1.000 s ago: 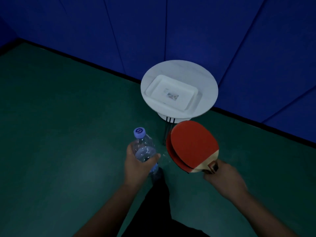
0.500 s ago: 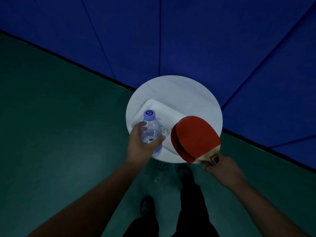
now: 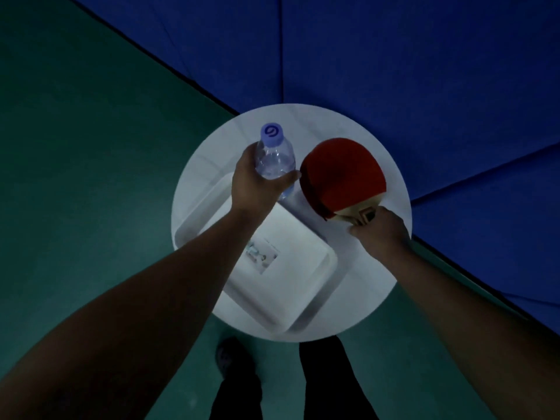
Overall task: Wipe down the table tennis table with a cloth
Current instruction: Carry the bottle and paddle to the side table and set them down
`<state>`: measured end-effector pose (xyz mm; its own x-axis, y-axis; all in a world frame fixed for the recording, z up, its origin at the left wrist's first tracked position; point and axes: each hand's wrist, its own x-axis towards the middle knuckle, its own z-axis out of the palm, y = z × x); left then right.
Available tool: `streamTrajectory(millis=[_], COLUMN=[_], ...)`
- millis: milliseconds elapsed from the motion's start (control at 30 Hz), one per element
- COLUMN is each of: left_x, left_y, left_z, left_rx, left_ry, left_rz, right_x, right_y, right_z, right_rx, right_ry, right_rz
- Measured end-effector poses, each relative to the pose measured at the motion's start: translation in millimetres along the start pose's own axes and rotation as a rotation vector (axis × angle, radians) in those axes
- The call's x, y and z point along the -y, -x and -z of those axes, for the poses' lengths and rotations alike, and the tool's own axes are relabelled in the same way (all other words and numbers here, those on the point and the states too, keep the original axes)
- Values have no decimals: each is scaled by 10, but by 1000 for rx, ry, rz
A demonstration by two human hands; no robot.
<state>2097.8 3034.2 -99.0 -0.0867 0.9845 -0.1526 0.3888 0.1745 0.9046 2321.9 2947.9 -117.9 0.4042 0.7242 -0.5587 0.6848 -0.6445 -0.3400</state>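
Bottle [image 3: 274,159], one; paddles [image 3: 342,175] (two, stacked)

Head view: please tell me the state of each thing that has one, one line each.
water bottle: capped, upright, gripped by the left hand.
paddles: two stacked, red face up, handles held by the right hand.
tray: lying flat on the round table.
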Motion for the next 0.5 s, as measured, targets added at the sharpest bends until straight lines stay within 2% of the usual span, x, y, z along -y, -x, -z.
streamTrajectory(millis=[233, 500], left_x=[339, 545], left_y=[-671, -907], left_z=[-407, -541], left_rx=[-40, -88], left_ry=[-54, -74], left_rz=[15, 48], right_x=[230, 390], right_y=[-868, -1279], right_z=[-159, -263], right_rx=[-10, -17], right_ry=[-7, 78], right_rz=[33, 67])
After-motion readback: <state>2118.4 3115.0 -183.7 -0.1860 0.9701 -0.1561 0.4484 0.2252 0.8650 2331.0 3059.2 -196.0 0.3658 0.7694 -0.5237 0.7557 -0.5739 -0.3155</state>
